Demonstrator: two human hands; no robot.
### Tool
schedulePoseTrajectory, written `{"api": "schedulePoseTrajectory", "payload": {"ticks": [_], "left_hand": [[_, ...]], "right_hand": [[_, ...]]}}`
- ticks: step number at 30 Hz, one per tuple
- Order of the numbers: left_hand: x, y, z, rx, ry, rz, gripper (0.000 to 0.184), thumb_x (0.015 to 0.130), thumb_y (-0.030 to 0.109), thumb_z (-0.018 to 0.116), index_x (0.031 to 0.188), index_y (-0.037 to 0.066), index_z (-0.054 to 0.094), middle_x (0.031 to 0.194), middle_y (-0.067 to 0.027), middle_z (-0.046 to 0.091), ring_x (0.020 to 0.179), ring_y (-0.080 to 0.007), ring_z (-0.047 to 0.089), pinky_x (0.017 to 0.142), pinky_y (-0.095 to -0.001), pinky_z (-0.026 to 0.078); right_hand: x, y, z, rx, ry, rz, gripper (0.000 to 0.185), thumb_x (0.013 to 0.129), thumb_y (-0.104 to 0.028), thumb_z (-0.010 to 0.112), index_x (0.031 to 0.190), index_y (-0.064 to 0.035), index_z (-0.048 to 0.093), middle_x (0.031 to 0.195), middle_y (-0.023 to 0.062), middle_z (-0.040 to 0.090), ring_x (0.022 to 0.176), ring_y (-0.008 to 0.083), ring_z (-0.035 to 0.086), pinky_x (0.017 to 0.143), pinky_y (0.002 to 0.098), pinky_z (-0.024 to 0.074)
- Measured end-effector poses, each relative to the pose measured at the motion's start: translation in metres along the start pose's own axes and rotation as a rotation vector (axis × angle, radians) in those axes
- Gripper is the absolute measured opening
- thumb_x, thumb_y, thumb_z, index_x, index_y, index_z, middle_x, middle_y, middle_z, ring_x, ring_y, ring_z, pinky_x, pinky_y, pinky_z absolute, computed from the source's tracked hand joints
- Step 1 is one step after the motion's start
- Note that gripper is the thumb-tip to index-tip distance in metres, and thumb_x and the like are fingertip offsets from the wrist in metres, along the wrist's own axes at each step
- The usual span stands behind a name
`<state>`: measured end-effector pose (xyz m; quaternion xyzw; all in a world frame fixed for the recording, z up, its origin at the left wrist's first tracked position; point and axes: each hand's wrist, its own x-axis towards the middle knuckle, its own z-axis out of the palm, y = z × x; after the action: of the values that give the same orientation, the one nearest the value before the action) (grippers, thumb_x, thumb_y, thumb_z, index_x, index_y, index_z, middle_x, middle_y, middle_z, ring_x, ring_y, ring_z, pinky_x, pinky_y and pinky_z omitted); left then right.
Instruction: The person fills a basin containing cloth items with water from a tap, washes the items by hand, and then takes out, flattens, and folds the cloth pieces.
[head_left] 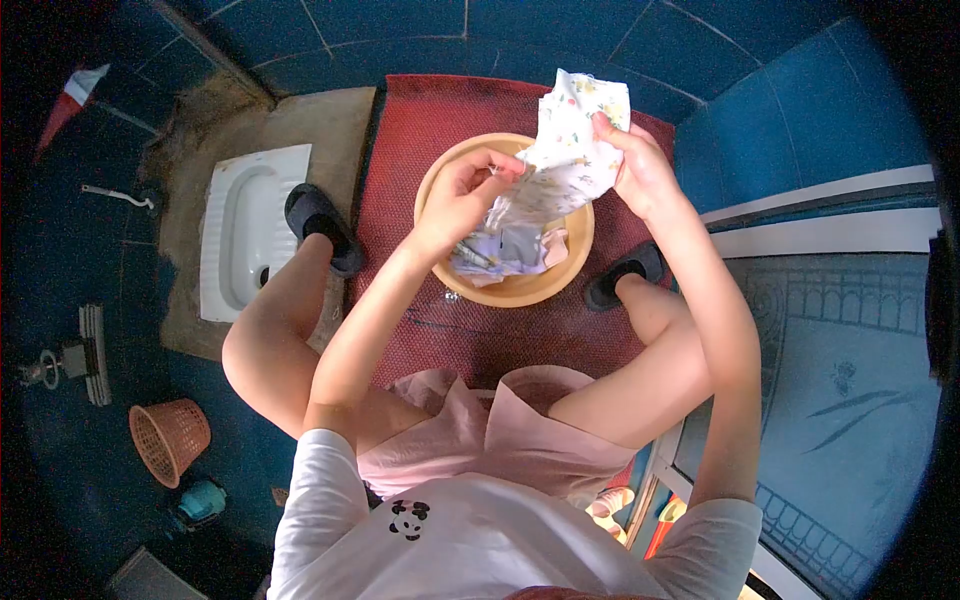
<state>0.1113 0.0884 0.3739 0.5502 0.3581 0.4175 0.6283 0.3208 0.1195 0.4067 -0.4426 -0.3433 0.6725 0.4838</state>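
A white cloth with a small flower print (pixel 582 150) hangs over a yellow plastic basin (pixel 436 180). My right hand (pixel 642 170) grips its right side, thumb lying on top of the fabric. At its left edge, my left hand (pixel 468 200) is closed in a pinch on the same cloth. The lower part of the cloth droops into the basin. Below it in the basin lie crumpled lavender and pale pink fabrics (pixel 515 250); part of them is hidden behind the cloth and my left hand.
The basin stands on a red textured mat (pixel 420 115) between my feet in black slippers (pixel 322 228). A white squat toilet (pixel 255 230) is set in the floor at left. An orange mesh basket (pixel 170 440) is at lower left, and a glass-panelled door (pixel 830 370) at right.
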Motion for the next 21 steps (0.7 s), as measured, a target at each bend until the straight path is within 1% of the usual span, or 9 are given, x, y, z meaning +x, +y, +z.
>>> {"api": "schedulePoseTrajectory", "payload": {"ticks": [2, 3, 4, 6, 10, 12, 18, 19, 21], "left_hand": [[0.003, -0.016, 0.003, 0.148, 0.076, 0.151, 0.014, 0.078, 0.007, 0.053, 0.091, 0.002, 0.056, 0.071, 0.0029, 0.051, 0.055, 0.0003, 0.036, 0.046, -0.0161, 0.031], [0.003, -0.017, 0.003, 0.212, 0.091, 0.189, 0.017, 0.075, 0.006, 0.058, 0.091, 0.002, 0.055, 0.072, 0.0030, 0.050, 0.052, 0.0000, 0.036, 0.045, -0.0170, 0.031], [0.002, -0.019, 0.003, 0.212, 0.091, 0.189, 0.017, 0.075, 0.006, 0.058, 0.091, 0.002, 0.055, 0.072, 0.0030, 0.050, 0.052, 0.0000, 0.036, 0.045, -0.0170, 0.031], [0.001, -0.022, 0.005, 0.318, 0.160, 0.230, 0.020, 0.074, 0.007, 0.059, 0.093, 0.003, 0.056, 0.072, 0.0026, 0.050, 0.050, -0.0016, 0.035, 0.045, -0.0168, 0.031], [0.001, -0.026, 0.008, 0.305, 0.196, 0.231, 0.019, 0.072, 0.008, 0.061, 0.090, 0.004, 0.056, 0.073, 0.0014, 0.051, 0.051, -0.0033, 0.037, 0.046, -0.0174, 0.033], [0.001, -0.025, 0.009, 0.350, 0.187, 0.200, 0.014, 0.072, 0.009, 0.061, 0.083, 0.005, 0.054, 0.075, 0.0000, 0.052, 0.054, -0.0039, 0.040, 0.048, -0.0179, 0.034], [0.007, -0.025, 0.006, 0.364, 0.196, 0.198, 0.009, 0.073, 0.007, 0.060, 0.076, 0.003, 0.052, 0.072, -0.0016, 0.054, 0.055, -0.0063, 0.044, 0.050, -0.0205, 0.037], [0.008, -0.027, 0.005, 0.364, 0.197, 0.198, 0.009, 0.073, 0.007, 0.060, 0.076, 0.003, 0.052, 0.072, -0.0016, 0.054, 0.055, -0.0063, 0.044, 0.050, -0.0205, 0.037], [0.009, -0.028, 0.003, 0.244, 0.187, 0.255, 0.006, 0.074, 0.004, 0.058, 0.079, 0.002, 0.055, 0.071, -0.0024, 0.055, 0.058, -0.0083, 0.048, 0.052, -0.0222, 0.039]], "right_hand": [[-0.001, 0.002, 0.000, 0.058, -0.015, 0.033, 0.031, 0.080, -0.018, 0.053, 0.105, 0.0001, 0.049, 0.099, 0.0099, 0.057, 0.089, 0.0177, 0.056, 0.078, 0.0309, 0.0441], [-0.001, 0.002, 0.001, 0.116, -0.032, 0.065, 0.030, 0.079, -0.019, 0.054, 0.102, -0.0004, 0.050, 0.096, 0.0103, 0.058, 0.087, 0.0185, 0.056, 0.078, 0.0313, 0.0449], [0.000, 0.004, -0.001, 0.116, -0.032, 0.065, 0.030, 0.079, -0.019, 0.054, 0.102, -0.0004, 0.050, 0.096, 0.0103, 0.058, 0.087, 0.0185, 0.056, 0.078, 0.0313, 0.0449], [0.003, 0.008, -0.005, 0.202, -0.114, 0.139, 0.031, 0.078, -0.019, 0.055, 0.103, -0.0005, 0.050, 0.096, 0.0106, 0.057, 0.088, 0.0192, 0.056, 0.078, 0.0322, 0.0447], [0.002, 0.008, -0.001, 0.233, -0.106, 0.144, 0.032, 0.078, -0.019, 0.055, 0.103, -0.0004, 0.050, 0.096, 0.0108, 0.057, 0.087, 0.0195, 0.057, 0.079, 0.0329, 0.0446], [0.002, 0.008, -0.001, 0.217, -0.140, 0.180, 0.032, 0.078, -0.019, 0.055, 0.103, -0.0003, 0.050, 0.097, 0.0108, 0.057, 0.087, 0.0197, 0.057, 0.078, 0.0326, 0.0448], [0.001, 0.001, 0.004, 0.187, -0.105, 0.191, 0.031, 0.078, -0.018, 0.055, 0.104, -0.0001, 0.050, 0.096, 0.0108, 0.058, 0.086, 0.0197, 0.057, 0.077, 0.0325, 0.0454], [0.002, 0.001, 0.003, 0.187, -0.105, 0.191, 0.031, 0.078, -0.018, 0.055, 0.104, -0.0001, 0.050, 0.096, 0.0108, 0.058, 0.086, 0.0197, 0.057, 0.077, 0.0325, 0.0454], [0.004, 0.003, 0.002, 0.190, -0.095, 0.177, 0.030, 0.077, -0.017, 0.056, 0.102, -0.0002, 0.051, 0.094, 0.0105, 0.058, 0.084, 0.0196, 0.058, 0.076, 0.0330, 0.0458]]}}
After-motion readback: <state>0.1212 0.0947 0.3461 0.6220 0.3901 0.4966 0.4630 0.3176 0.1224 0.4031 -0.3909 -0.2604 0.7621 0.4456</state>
